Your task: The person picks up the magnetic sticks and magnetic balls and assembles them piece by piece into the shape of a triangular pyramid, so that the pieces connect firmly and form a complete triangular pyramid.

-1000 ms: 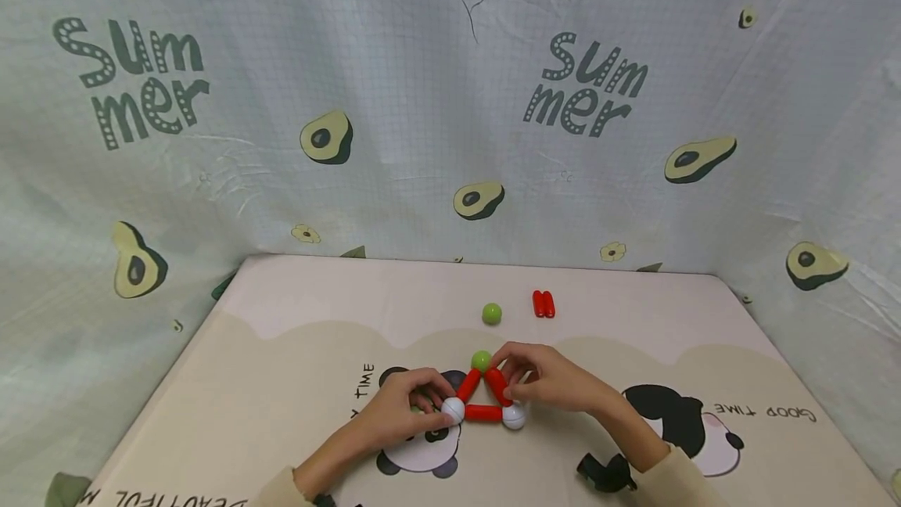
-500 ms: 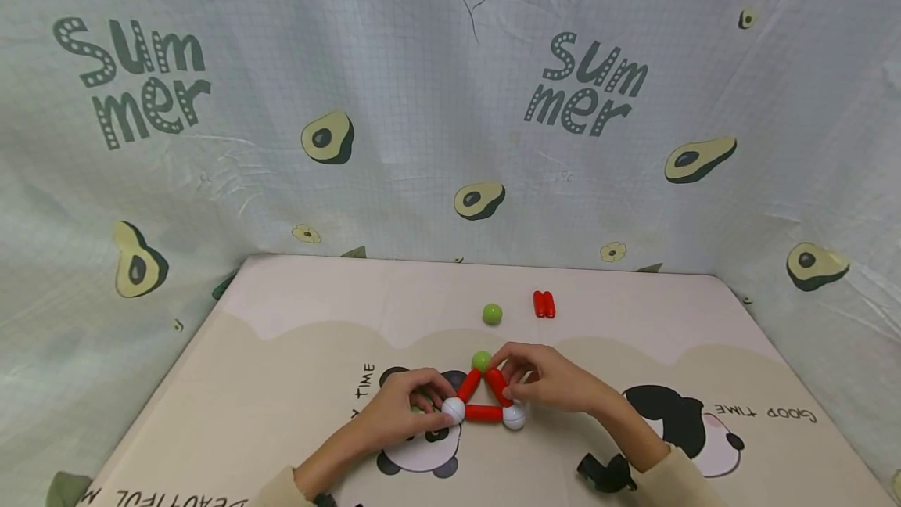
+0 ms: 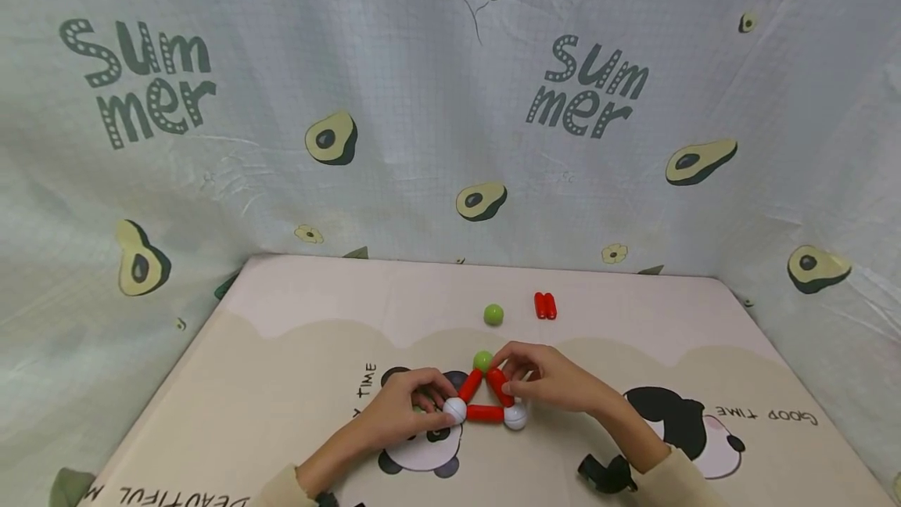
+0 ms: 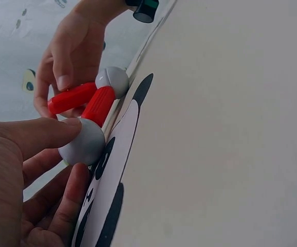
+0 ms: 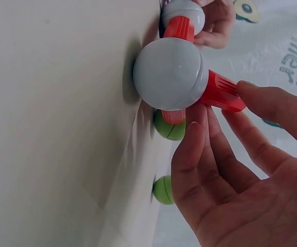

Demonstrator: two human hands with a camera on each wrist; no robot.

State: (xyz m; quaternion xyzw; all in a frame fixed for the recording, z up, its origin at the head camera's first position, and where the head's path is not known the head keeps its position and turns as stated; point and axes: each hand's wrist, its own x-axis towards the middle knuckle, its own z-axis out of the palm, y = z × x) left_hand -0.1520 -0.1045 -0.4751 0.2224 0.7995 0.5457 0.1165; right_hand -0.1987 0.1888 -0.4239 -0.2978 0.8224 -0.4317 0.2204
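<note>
Balls and red rods form a triangle on the table in the head view. My left hand (image 3: 408, 407) pinches the white ball (image 3: 454, 411) at its left corner, thumb on top. A red rod (image 3: 486, 413) joins it to the right white ball (image 3: 515, 416). Another red rod (image 3: 470, 386) runs from the left ball to a green ball (image 3: 482, 361). My right hand (image 3: 549, 379) pinches a third red rod (image 5: 223, 92) between thumb and fingers. That rod slants up from the right white ball, off the table in the wrist views. A bit of green shows under my left fingers.
Farther back on the table (image 3: 296, 296) lie a loose green ball (image 3: 493, 314) and two red rods (image 3: 545, 306) side by side. A printed cloth (image 3: 408, 100) hangs behind the table. A black device (image 3: 607, 474) sits at my right wrist.
</note>
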